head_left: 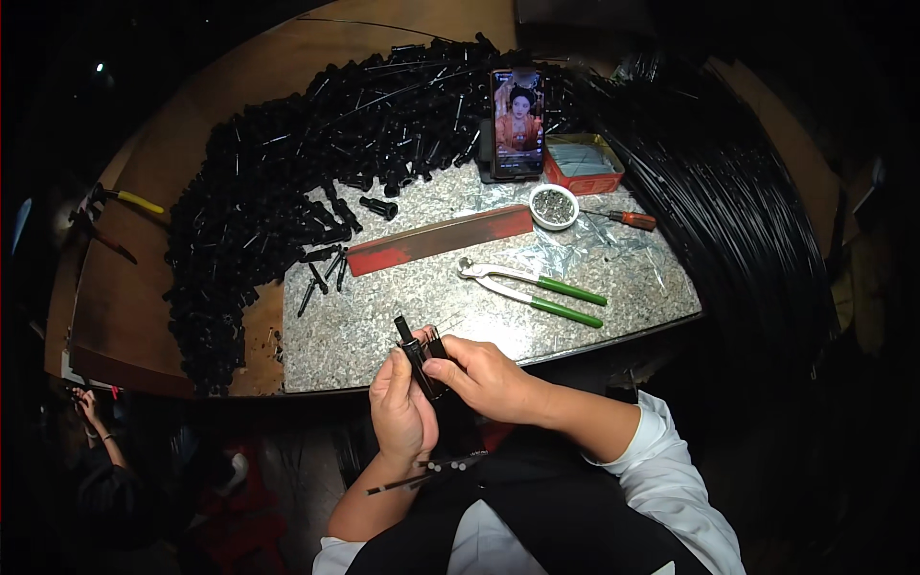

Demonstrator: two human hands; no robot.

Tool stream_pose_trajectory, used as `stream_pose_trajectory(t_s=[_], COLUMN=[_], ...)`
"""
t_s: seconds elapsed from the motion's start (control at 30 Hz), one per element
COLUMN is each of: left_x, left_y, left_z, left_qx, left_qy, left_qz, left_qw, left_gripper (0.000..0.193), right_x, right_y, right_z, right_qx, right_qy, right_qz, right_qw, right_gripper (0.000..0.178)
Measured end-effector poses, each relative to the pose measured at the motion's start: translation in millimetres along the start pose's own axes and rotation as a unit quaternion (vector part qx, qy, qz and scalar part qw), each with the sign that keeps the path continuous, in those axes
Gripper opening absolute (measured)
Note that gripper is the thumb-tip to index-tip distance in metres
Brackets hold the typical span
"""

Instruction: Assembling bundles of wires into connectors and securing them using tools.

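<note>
Just past the near edge of the grey speckled slab (383, 307), both my hands meet over a black tubular part (404, 335), tilted with its narrow end up and away. My left hand (401, 412) is closed round its lower body, thumb along its side. Against it, my right hand (498, 381) pinches a small group of thin black strips (435, 343) with pale tips. Fingers hide where the strips meet the tube. Beyond my hands lie pincers (532, 290) with green handles.
A red-and-brown bar (441, 240) crosses the slab. Behind it stand a white bowl (554, 227) of small metal bits, a phone (517, 125), and a red tin (585, 182). A screwdriver (632, 220) lies right. Black parts (287, 144) heap left; long black rods (738, 163) right.
</note>
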State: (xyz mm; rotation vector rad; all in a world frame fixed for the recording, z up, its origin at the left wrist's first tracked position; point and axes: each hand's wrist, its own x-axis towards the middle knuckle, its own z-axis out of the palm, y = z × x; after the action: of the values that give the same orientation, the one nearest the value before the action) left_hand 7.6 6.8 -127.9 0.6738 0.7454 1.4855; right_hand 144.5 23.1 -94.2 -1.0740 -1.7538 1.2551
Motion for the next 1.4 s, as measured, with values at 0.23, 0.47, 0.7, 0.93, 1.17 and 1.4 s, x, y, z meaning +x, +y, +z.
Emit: stream_pose_trajectory(t_s=[0.23,0.47,0.7,0.93,1.17,1.4], left_x=[0.4,0.5,4.2,6.6,6.8,6.7], left_y=[6.7,7.7,13.6,12.9,12.4,11.5], left_z=[15.9,6.4,-3.1,2.2,2.5,1.5], left_qx=[-0.001,-0.017,-0.094,-0.103,-0.071,-0.056], left_qy=[-0.044,-0.091,-0.143,-0.148,-0.121,-0.107], left_qz=[-0.021,-0.054,-0.114,-0.106,-0.103,-0.104], left_qw=[0.999,0.994,0.979,0.978,0.985,0.987], left_gripper=[0.032,0.031,0.04,0.042,0.042,0.043], right_x=[-0.7,1.5,37.8,147.4,228.5,225.4], right_y=[-1.7,-8.5,-28.3,0.6,47.4,38.3], right_z=[-4.5,-24.1,-81.7,-69.3,-29.2,-21.6], right_qx=[-0.062,-0.104,-0.293,-0.42,-0.486,-0.546], right_qy=[-0.031,-0.095,-0.163,0.076,0.094,0.017], right_qz=[-0.017,0.011,-0.051,-0.159,-0.138,-0.083], right_qw=[0.997,0.99,0.941,0.89,0.858,0.833], right_gripper=[0.026,0.026,0.014,0.02,0.022,0.027])
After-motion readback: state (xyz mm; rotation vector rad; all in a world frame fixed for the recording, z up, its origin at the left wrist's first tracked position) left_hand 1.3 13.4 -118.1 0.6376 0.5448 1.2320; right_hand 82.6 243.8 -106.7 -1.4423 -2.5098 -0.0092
